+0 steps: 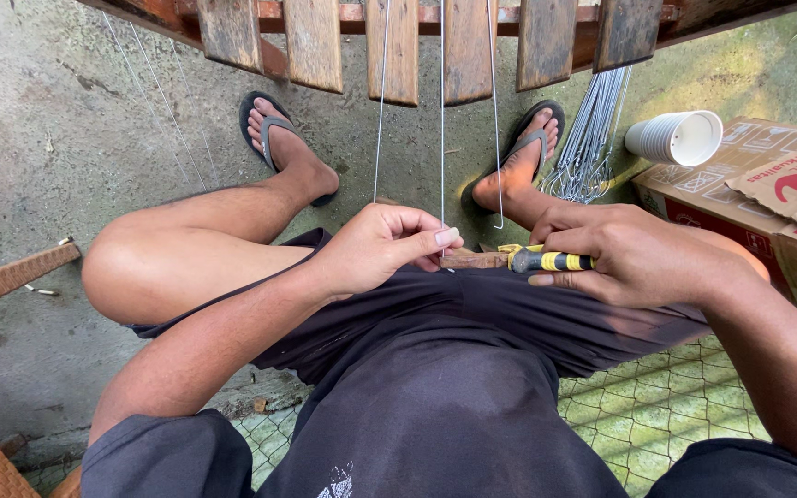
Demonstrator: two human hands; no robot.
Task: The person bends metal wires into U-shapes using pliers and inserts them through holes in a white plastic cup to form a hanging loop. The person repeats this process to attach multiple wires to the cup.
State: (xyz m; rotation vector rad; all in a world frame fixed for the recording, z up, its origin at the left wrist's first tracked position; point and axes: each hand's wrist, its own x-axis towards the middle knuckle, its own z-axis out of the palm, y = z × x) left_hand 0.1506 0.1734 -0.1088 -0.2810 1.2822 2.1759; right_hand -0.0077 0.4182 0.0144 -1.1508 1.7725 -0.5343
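Note:
I sit with my knees apart over a concrete floor. My left hand (385,247) pinches a thin metal wire (442,120) that hangs down from a wooden slatted frame (389,46). My right hand (624,254) grips pliers with a yellow and black handle (546,262). The rusty jaws of the pliers (472,261) meet the wire right at my left fingertips. Two more wires (380,101) hang beside it, one on each side.
A bundle of cut wires (592,138) lies by my right foot. A stack of white paper cups (675,138) rests on a cardboard box (758,194) at the right. Wire mesh (657,406) spreads under my legs. A wicker edge (2,281) shows at the left.

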